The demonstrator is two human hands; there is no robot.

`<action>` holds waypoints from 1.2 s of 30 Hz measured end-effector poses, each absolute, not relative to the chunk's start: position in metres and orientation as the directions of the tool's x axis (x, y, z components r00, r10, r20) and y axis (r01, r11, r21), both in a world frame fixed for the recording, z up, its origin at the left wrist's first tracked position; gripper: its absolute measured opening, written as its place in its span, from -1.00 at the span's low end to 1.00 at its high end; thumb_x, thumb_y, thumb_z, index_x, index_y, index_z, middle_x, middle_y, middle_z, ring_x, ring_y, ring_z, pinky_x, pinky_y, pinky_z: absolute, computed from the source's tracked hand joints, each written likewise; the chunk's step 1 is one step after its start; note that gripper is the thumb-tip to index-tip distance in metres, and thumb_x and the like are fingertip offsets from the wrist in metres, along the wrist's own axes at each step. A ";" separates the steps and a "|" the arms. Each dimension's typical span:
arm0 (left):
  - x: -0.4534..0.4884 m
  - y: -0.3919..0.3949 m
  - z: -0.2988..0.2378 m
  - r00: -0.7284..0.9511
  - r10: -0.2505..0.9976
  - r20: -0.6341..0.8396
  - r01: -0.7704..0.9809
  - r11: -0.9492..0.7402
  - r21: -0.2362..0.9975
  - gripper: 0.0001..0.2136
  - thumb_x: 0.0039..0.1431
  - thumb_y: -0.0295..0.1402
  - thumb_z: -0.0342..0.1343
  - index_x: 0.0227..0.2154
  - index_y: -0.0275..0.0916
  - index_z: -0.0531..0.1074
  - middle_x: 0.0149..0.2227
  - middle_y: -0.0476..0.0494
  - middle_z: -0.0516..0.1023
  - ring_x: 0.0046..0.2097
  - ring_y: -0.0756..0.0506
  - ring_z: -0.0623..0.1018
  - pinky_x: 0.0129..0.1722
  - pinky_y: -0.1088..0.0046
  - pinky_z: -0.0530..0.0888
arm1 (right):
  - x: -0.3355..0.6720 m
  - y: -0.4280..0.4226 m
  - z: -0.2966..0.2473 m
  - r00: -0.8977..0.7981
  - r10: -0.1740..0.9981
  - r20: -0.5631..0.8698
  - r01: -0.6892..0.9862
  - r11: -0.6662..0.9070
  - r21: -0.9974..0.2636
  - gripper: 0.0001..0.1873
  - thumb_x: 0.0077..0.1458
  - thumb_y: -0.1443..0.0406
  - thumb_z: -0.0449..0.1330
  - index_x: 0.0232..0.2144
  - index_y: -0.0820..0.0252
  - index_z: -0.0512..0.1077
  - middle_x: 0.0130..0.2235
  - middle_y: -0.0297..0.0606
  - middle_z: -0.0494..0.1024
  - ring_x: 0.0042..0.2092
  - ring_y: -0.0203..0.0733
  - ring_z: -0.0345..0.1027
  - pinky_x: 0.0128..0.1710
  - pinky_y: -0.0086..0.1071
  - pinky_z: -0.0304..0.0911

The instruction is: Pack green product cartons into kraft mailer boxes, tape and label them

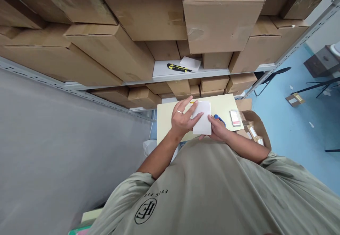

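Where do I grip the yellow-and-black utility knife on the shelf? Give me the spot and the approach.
Grip the utility knife around its yellow-and-black body, toward the left end, away from the narrow right end beside the white sheet. Come in from the open front of the shelf, under the cardboard boxes: it lies flat near the front edge, and the boxes overhead likely crowd a reach from above.

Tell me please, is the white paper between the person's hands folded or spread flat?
The white paper looks flat: one smooth rectangle between the left hand and right hand, no crease visible.
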State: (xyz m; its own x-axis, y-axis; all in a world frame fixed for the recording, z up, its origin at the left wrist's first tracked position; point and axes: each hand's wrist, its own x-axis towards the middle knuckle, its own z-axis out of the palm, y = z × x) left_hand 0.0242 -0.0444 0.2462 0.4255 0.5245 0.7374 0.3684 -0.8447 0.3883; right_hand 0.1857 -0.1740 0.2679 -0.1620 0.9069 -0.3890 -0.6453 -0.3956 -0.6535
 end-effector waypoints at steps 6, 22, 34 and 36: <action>0.029 -0.050 0.240 0.387 0.451 0.804 0.401 -0.868 0.293 -0.63 0.37 0.04 0.40 0.07 -0.05 0.72 0.16 -0.37 0.69 0.14 -0.38 0.68 0.21 -0.15 0.55 | 0.190 -0.180 0.268 -0.159 0.909 -0.386 -0.642 -0.392 -0.659 -0.43 0.46 -0.07 0.23 0.33 0.03 0.36 -0.09 -0.16 0.75 -0.02 0.07 0.71 -0.17 -0.02 0.74; 0.037 -0.057 0.239 0.378 0.567 0.732 0.420 -0.810 0.410 -0.54 0.31 0.19 0.38 -0.01 -0.06 0.73 0.09 -0.37 0.69 0.11 -0.40 0.67 0.20 -0.17 0.55 | 0.197 -0.189 0.258 -0.165 0.925 -0.341 -0.612 -0.367 -0.700 -0.37 0.40 -0.13 0.26 0.34 0.01 0.39 0.02 -0.12 0.77 0.07 0.14 0.70 -0.10 0.09 0.76; 0.043 -0.059 0.256 0.360 0.527 0.770 0.306 -0.846 0.436 -0.75 0.44 -0.07 0.34 -0.29 -0.11 0.68 -0.28 -0.17 0.70 -0.19 -0.19 0.68 -0.09 0.15 0.63 | 0.198 -0.188 0.260 -0.179 0.915 -0.361 -0.607 -0.392 -0.691 -0.39 0.42 -0.14 0.27 0.31 0.01 0.40 0.01 -0.15 0.77 0.06 0.09 0.70 -0.11 0.00 0.76; 0.043 -0.059 0.261 0.389 0.567 0.726 0.251 -0.824 0.509 -0.74 0.47 -0.11 0.31 -0.32 -0.11 0.66 -0.32 -0.14 0.70 -0.22 -0.16 0.69 -0.13 0.19 0.64 | 0.198 -0.187 0.260 -0.181 0.911 -0.370 -0.610 -0.399 -0.685 -0.40 0.43 -0.16 0.25 0.30 0.02 0.41 0.00 -0.15 0.77 0.05 0.08 0.71 -0.11 -0.02 0.76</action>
State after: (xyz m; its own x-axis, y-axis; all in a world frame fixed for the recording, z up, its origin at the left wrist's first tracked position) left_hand 0.0428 -0.0590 0.2608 0.3889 0.5671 0.7261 0.2515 -0.8235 0.5085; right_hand 0.1979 -0.1874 0.2599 -0.1811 0.9114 -0.3696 -0.6101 -0.3989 -0.6846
